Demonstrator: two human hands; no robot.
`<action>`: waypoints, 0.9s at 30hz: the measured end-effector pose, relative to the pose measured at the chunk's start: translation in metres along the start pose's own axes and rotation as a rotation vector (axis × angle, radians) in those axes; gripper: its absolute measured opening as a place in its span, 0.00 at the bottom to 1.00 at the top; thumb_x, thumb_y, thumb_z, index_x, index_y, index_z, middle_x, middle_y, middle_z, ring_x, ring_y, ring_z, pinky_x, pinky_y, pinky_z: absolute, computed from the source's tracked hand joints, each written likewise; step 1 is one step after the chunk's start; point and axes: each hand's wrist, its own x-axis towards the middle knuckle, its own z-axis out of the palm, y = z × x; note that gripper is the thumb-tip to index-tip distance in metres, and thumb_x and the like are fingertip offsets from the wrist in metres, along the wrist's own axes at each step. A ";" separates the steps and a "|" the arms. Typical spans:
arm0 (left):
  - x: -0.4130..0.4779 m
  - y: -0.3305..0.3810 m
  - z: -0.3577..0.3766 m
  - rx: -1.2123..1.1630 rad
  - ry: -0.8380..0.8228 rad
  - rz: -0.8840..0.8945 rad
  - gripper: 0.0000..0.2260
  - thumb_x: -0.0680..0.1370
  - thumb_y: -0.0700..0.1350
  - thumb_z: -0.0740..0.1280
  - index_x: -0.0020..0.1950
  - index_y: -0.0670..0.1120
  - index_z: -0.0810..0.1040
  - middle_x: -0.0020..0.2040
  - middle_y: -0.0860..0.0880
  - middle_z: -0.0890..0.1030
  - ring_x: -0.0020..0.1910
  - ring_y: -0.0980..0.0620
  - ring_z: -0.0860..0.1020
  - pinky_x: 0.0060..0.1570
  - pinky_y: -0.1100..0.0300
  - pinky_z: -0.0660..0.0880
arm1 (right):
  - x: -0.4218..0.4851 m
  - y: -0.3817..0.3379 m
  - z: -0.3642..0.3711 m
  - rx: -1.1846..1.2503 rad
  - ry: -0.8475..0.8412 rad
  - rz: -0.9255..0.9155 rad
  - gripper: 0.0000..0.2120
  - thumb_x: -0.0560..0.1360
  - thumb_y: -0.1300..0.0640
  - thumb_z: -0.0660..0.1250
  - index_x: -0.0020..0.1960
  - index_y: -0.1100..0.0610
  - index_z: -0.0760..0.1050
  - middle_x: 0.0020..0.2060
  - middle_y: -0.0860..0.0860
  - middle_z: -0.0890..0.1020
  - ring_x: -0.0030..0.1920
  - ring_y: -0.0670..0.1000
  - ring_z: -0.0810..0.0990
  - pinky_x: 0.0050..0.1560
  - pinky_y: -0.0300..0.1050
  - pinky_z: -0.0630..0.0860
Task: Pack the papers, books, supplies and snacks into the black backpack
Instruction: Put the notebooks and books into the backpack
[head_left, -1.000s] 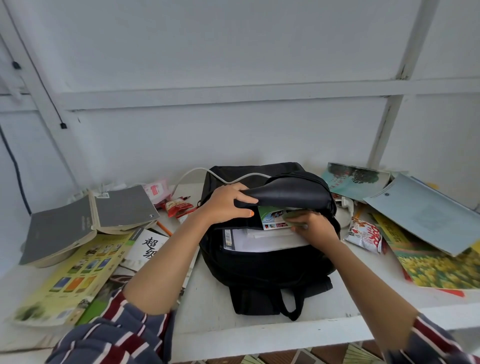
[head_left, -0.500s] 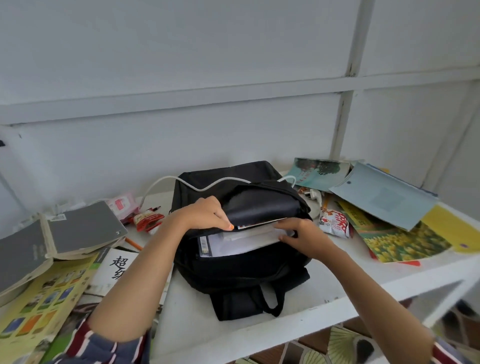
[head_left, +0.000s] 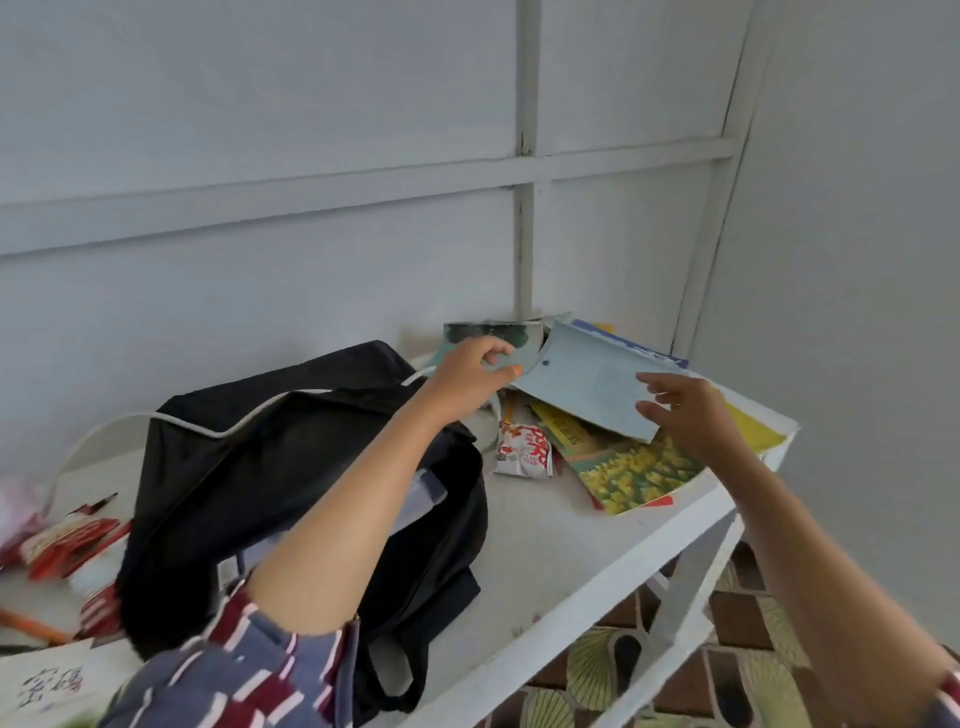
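The black backpack (head_left: 291, 467) lies open on the white table (head_left: 550, 561), with white papers (head_left: 427, 493) showing in its mouth. Beyond it at the back right corner, a pale blue booklet (head_left: 587, 389) rests tilted on a pile of books. My left hand (head_left: 472, 374) reaches over the backpack and pinches the booklet's left corner. My right hand (head_left: 685, 410) grips the booklet's near right edge. A red and white snack packet (head_left: 524, 449) lies just under the booklet beside the backpack.
Under the booklet lie a yellow flower-cover book (head_left: 639, 478), a teal book (head_left: 493, 332) and a yellow sheet (head_left: 753, 431) at the table's right edge. Red snack packets (head_left: 67, 540), an orange pencil (head_left: 31, 626) and a white book (head_left: 47, 686) lie left. A white cable (head_left: 104, 426) crosses the backpack.
Both hands have left the backpack's opening and moved up and right to the pale blue booklet. The view has swung to the right.
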 end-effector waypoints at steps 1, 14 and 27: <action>0.016 0.001 0.010 0.001 -0.024 -0.012 0.16 0.78 0.48 0.65 0.64 0.46 0.73 0.57 0.48 0.73 0.55 0.52 0.72 0.51 0.61 0.67 | 0.011 0.011 -0.009 0.002 0.032 0.034 0.18 0.72 0.62 0.70 0.62 0.57 0.76 0.53 0.59 0.80 0.48 0.52 0.77 0.49 0.41 0.69; 0.164 -0.001 0.100 -0.008 -0.115 -0.285 0.33 0.79 0.48 0.63 0.77 0.49 0.47 0.75 0.44 0.60 0.69 0.41 0.67 0.66 0.47 0.68 | 0.112 0.107 -0.031 -0.039 -0.146 0.168 0.22 0.73 0.54 0.69 0.66 0.52 0.72 0.56 0.57 0.77 0.57 0.55 0.75 0.51 0.42 0.66; 0.193 -0.018 0.119 -0.013 0.092 -0.253 0.22 0.76 0.41 0.66 0.69 0.51 0.69 0.61 0.42 0.75 0.60 0.42 0.73 0.57 0.45 0.74 | 0.118 0.116 -0.020 0.019 -0.078 0.022 0.11 0.75 0.59 0.67 0.56 0.59 0.79 0.46 0.52 0.79 0.40 0.51 0.73 0.37 0.33 0.67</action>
